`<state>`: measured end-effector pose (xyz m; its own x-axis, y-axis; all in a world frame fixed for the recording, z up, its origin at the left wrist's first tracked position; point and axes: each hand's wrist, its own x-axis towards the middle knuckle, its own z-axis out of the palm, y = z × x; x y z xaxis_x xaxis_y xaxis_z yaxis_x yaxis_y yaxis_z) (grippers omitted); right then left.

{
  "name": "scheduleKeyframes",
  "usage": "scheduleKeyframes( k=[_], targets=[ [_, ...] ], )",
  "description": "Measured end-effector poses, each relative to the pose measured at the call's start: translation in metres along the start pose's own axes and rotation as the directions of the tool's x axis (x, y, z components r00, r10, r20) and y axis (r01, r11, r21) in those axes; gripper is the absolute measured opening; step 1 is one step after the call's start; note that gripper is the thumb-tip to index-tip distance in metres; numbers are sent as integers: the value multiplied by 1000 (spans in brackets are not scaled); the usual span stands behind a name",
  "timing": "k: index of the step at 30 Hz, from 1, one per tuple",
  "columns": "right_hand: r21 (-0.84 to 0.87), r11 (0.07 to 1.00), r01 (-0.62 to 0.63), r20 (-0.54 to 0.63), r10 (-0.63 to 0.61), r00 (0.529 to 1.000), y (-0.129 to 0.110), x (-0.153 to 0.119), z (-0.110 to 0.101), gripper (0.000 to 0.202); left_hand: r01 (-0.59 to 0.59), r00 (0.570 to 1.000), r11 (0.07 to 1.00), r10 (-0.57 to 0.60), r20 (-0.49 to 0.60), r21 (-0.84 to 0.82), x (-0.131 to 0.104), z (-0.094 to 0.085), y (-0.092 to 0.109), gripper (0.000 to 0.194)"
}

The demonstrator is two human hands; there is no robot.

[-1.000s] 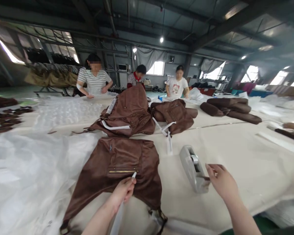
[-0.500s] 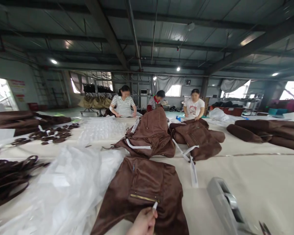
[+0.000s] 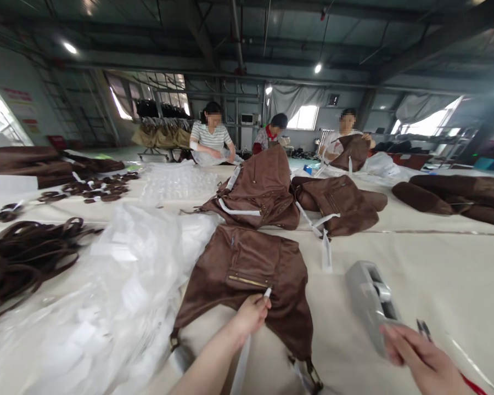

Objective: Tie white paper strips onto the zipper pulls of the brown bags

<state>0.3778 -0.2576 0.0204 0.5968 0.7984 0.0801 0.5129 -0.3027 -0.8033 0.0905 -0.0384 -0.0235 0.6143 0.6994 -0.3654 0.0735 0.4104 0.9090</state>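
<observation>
A brown bag point(image 3: 255, 258) with a brass zipper lies flat in front of me. My left hand point(image 3: 253, 314) is closed on a white strip point(image 3: 267, 293) at the right end of the zipper. Beside the grey tape dispenser point(image 3: 368, 302), on its lower right, is my right hand point(image 3: 411, 348), blurred, with its fingers curled near the base; what they hold, if anything, cannot be made out. Dark-handled scissors point(image 3: 424, 330) lie just above that hand, partly hidden.
More brown bags point(image 3: 263, 189) stand beyond. Clear plastic bags point(image 3: 119, 296) and brown straps point(image 3: 28, 263) cover the left side. Three people sit across the table point(image 3: 448, 274); one holds up a brown bag point(image 3: 352, 152).
My right hand has come into view beside the tape dispenser. The camera view has tilted down. My left hand still grips the strip. The person at the right has lifted a bag.
</observation>
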Motion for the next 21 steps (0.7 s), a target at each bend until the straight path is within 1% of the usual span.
scheduleKeyframes(
  k=[1, 2, 3, 5, 6, 8, 9, 11, 13, 15, 16, 18, 21],
  targets=[
    [89, 996, 5, 87, -13, 996, -23, 5, 19, 36, 3, 1000, 1000, -3, -6, -5, -2, 1, 1, 42],
    [185, 982, 22, 125, -45, 991, -47, 12, 39, 38, 4, 1000, 1000, -4, -11, -12, -3, 1, 0, 40],
    [258, 966, 21, 214, -79, 974, -69, 20, 61, 39, 2, 1000, 1000, -2, -15, -19, -4, 2, 0, 37],
    [340, 940, 16, 334, -137, 933, -107, 35, 101, 38, -6, 1000, 1000, 5, -26, -29, -6, 3, -1, 33],
    [362, 932, 7, 395, -160, 904, -120, 40, 119, 38, -9, 999, 999, 8, -31, -33, -6, 4, -1, 31],
    [385, 923, -22, 496, -186, 848, -135, 47, 146, 36, -13, 999, 999, 11, -39, -38, -7, 6, 0, 29],
    [386, 921, -43, 537, -186, 823, -138, 49, 156, 35, -14, 999, 999, 13, -41, -41, -8, 7, 1, 28],
    [376, 923, -83, 595, -171, 785, -136, 51, 173, 34, -18, 999, 999, 16, -44, -50, -10, 8, 3, 27],
    [341, 933, -116, 634, -137, 761, -127, 52, 185, 34, -23, 999, 998, 20, -43, -61, -11, 7, 6, 25],
    [289, 947, -143, 658, -88, 748, -117, 53, 194, 34, -22, 999, 997, 19, -36, -73, -13, 6, 7, 23],
    [264, 952, -152, 658, -62, 751, -112, 53, 198, 33, -18, 999, 997, 16, -29, -79, -13, 6, 7, 23],
    [226, 961, -158, 637, -23, 771, -105, 53, 203, 31, -4, 1000, 996, 3, -13, -91, -13, 5, 7, 26],
    [204, 969, -140, 609, -14, 793, -100, 54, 204, 30, 9, 1000, 995, -11, -18, -102, -11, 5, 7, 36]
  ],
)
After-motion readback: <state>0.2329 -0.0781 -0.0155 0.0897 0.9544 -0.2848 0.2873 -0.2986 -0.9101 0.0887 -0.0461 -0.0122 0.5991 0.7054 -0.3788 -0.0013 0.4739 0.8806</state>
